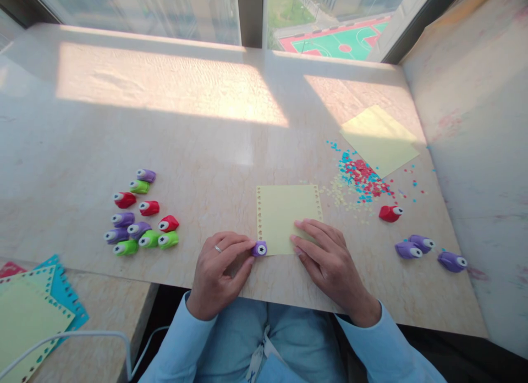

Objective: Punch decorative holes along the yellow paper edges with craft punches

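A pale yellow sheet of paper (284, 212) lies in front of me, with small punched holes along its left and right edges. At its lower left corner sits a small purple craft punch (260, 249) with a star mark on its white top. My left hand (225, 267), a ring on one finger, is closed with its fingertips on the left end of that punch. The fingers of my right hand (330, 254) are stretched out and rest on the lower right part of the sheet.
Several purple, green and red punches (140, 227) stand at the left. A red punch (390, 213) and purple punches (452, 261) are at the right, near scattered confetti (363, 177) and another yellow sheet (379, 138). Punched papers (37, 311) and a white cable (94, 333) lie lower left.
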Action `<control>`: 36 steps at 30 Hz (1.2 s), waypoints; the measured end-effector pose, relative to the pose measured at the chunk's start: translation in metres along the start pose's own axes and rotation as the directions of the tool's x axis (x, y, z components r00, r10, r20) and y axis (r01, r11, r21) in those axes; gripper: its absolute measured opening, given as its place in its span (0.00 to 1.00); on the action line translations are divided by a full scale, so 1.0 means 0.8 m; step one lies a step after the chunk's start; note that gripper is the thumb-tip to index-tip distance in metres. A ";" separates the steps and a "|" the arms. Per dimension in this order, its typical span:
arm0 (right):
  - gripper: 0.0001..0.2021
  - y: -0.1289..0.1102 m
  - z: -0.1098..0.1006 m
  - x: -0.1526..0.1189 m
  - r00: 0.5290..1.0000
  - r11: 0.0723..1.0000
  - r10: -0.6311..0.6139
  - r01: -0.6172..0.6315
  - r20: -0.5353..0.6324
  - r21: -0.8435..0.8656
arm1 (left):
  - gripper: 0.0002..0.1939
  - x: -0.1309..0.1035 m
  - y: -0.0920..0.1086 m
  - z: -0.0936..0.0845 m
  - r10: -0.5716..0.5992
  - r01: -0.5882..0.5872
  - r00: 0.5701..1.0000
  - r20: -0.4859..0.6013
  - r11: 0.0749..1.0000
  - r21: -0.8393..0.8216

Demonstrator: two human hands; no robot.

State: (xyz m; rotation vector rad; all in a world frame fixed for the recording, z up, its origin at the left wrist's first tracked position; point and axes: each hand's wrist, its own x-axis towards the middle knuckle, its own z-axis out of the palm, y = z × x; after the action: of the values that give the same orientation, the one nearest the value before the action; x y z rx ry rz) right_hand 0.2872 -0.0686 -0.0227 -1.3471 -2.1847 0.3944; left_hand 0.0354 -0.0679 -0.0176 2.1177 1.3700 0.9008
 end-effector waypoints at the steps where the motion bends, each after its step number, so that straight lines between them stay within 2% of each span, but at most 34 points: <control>1: 0.12 0.000 0.000 0.000 1.000 1.000 0.002 -0.002 0.000 0.001 | 0.13 0.001 0.000 -0.001 0.001 -0.001 1.000 0.005 1.000 0.005; 11: 0.11 -0.001 -0.001 0.001 1.000 1.000 0.009 -0.009 0.000 0.002 | 0.10 0.004 0.001 -0.006 0.060 -0.060 0.998 0.035 0.998 0.007; 31: 0.12 0.001 -0.001 0.000 1.000 1.000 -0.010 0.010 0.002 0.014 | 0.12 0.003 0.004 -0.006 0.026 -0.026 0.998 0.063 1.000 -0.006; 36: 0.15 0.003 -0.003 -0.002 0.997 0.998 -0.009 0.013 -0.076 0.061 | 0.16 -0.001 0.002 -0.006 0.008 -0.006 0.999 0.043 0.999 -0.033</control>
State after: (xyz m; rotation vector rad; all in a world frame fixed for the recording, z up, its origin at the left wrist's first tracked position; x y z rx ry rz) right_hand 0.2910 -0.0692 -0.0227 -1.2955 -2.1001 0.3962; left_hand 0.0323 -0.0693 -0.0134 2.1065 1.3186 0.8697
